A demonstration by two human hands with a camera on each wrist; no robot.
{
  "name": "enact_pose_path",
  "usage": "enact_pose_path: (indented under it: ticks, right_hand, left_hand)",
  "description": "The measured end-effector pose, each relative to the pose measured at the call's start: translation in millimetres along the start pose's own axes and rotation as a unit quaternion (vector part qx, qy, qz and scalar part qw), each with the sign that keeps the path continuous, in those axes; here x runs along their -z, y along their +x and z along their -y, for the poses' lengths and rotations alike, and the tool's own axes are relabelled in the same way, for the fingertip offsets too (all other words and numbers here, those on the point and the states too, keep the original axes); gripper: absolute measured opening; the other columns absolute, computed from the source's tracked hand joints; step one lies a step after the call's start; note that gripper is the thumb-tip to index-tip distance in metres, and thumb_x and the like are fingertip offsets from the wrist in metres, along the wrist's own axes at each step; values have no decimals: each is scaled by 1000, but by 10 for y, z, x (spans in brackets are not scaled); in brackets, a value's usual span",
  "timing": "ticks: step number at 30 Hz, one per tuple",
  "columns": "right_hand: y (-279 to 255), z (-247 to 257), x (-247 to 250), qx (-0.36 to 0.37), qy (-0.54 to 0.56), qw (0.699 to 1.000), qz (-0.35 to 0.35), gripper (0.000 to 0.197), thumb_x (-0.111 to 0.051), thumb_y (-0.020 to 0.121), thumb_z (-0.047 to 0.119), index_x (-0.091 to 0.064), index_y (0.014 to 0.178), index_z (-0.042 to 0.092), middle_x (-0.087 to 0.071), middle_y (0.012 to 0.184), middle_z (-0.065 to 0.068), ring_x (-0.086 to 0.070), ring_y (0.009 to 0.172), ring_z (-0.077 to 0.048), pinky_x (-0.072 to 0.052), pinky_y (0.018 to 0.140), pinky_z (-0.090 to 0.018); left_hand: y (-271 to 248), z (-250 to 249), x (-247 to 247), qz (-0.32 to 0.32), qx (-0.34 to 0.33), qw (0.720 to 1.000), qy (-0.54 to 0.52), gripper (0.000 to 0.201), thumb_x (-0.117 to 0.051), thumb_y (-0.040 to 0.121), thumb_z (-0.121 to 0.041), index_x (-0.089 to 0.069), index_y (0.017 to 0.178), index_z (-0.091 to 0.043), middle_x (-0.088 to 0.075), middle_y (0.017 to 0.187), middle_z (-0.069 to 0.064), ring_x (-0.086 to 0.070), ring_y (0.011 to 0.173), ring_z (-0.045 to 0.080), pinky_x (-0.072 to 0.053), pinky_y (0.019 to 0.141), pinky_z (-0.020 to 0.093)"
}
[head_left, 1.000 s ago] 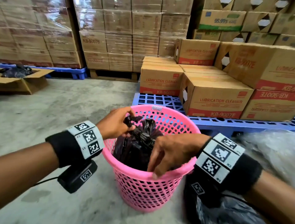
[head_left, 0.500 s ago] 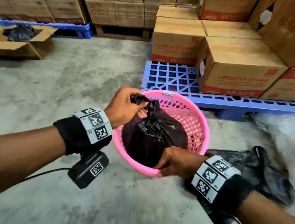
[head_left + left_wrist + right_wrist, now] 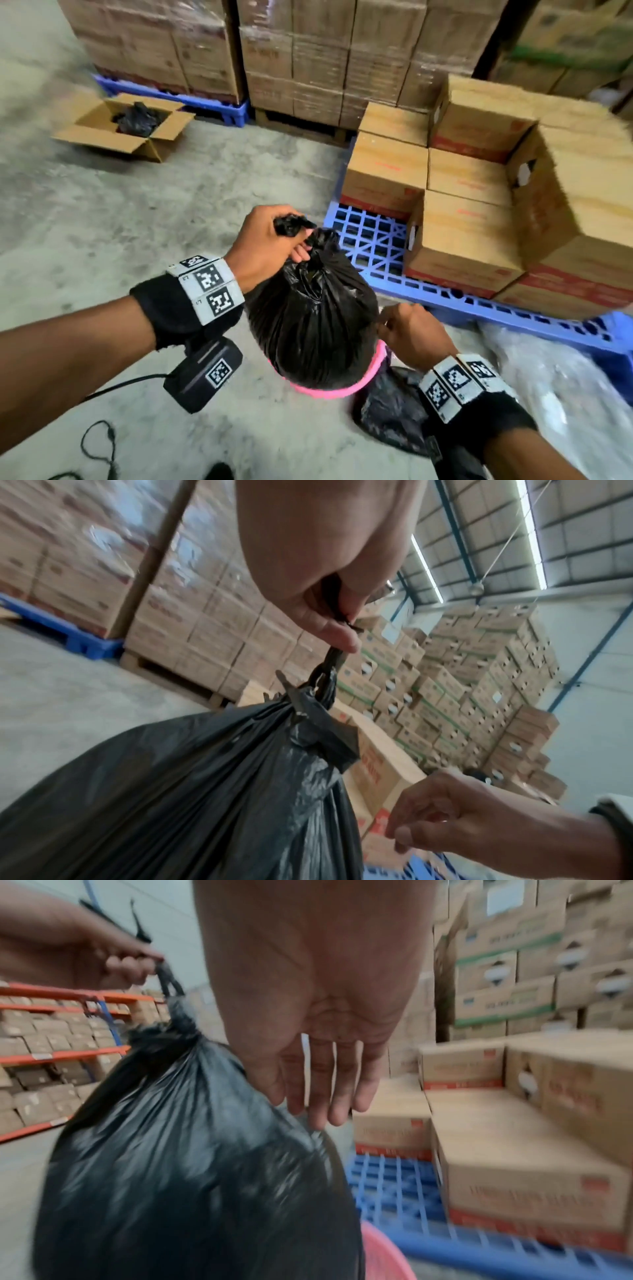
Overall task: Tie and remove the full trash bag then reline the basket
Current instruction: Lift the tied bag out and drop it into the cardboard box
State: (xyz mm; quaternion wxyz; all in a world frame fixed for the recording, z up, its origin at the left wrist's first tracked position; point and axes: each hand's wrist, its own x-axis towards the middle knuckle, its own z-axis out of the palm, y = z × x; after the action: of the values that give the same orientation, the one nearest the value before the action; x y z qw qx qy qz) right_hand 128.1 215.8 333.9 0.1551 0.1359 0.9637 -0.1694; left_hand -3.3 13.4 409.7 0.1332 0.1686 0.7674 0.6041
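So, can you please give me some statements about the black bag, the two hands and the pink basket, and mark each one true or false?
1. The left hand grips the tied top of the black bag. True.
2. The right hand also grips the bag's knot. False: its fingers are straight beside the bag and hold nothing.
3. The bag still sits deep inside the pink basket. False: it is lifted, and only the basket's rim shows under it.
4. An open cardboard box on the floor holds something black. True.
5. The pallet beside the basket is red. False: it is blue.
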Motion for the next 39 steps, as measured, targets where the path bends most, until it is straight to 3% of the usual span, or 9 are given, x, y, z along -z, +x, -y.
enact_pose_path:
  ticks: [3, 6, 11, 15, 20, 23, 29, 35, 39]
  right_hand:
    - [-233, 351, 965, 23, -21, 999, -42, 27, -52, 88, 36, -62, 107, 22, -70, 109, -6, -62, 104, -29, -46, 77, -34]
    - [-387, 779, 1678, 68, -26, 995, -63, 43, -54, 87, 37, -52, 127, 22, -63, 126, -9, -58, 114, -30, -48, 90, -38]
    - [-229, 1550, 2369, 147, -60, 983, -95, 56, -53, 85, 45, -41, 137, 25, -57, 131, -15, -53, 120, -31, -44, 96, -38]
    - [145, 2278, 2714, 195, -85, 971, -110, 62, -52, 89, 42, -31, 143, 20, -42, 147, -10, -37, 134, -28, -34, 109, -37]
    - [803, 3209, 2870, 229, -111, 955, -153, 64, -49, 89, 49, -28, 145, 24, -36, 151, -5, -27, 140, -25, -25, 112, -37]
    - [1252, 3926, 2885, 229, -103, 953, -171, 66, -52, 87, 48, -28, 144, 26, -37, 151, -7, -29, 139, -27, -25, 111, -37]
    - [2108, 5163, 2958, 227, -68, 958, -163, 62, -53, 88, 45, -33, 142, 24, -44, 145, -7, -33, 135, -27, -26, 109, -39]
    - [3459, 6263, 2887, 247, -79, 955, -142, 59, -51, 88, 45, -35, 140, 24, -42, 146, -4, -35, 131, -26, -29, 106, -39]
    - [4589, 6885, 2730, 262, -81, 955, -113, 60, -52, 87, 47, -35, 141, 26, -39, 148, -4, -32, 135, -25, -29, 108, -40]
  left_hand:
    - [-67, -836, 496, -36, -8, 999, 8, 12, -59, 86, 2, -64, 77, -5, -63, 58, 11, -62, 44, 11, -52, 45, 19]
    - [-170, -1502, 987, -76, -14, 997, 14, 10, -57, 88, 2, -61, 79, 3, -62, 58, 13, -61, 42, 9, -51, 43, 16]
    - [-225, -2139, 1850, -151, -25, 988, 1, 17, -56, 88, 2, -59, 74, -6, -64, 42, 2, -61, 38, 7, -51, 41, 15]
    - [-188, -2323, 2658, -204, -35, 978, 27, 10, -56, 89, 0, -61, 89, 9, -66, 53, 10, -62, 40, 8, -52, 44, 22]
    - [-33, -2311, 3706, -239, -31, 970, 31, 12, -55, 89, 3, -60, 96, 13, -63, 63, 20, -62, 39, 9, -51, 42, 17]
    - [153, -2257, 4391, -240, -28, 969, 45, 6, -55, 88, 5, -60, 87, 8, -63, 60, 18, -61, 38, 9, -52, 42, 18]
    - [715, -2017, 5537, -236, -7, 969, 70, 18, -58, 87, 4, -60, 71, -4, -62, 64, 21, -62, 39, 11, -52, 42, 17]
    - [1631, -1448, 6747, -281, 32, 957, 59, 4, -60, 85, 5, -63, 83, 7, -62, 65, 22, -62, 40, 13, -53, 41, 19]
    - [2394, -932, 7562, -310, 55, 948, 53, 7, -61, 85, 3, -66, 79, 3, -65, 68, 25, -65, 44, 17, -54, 43, 20]
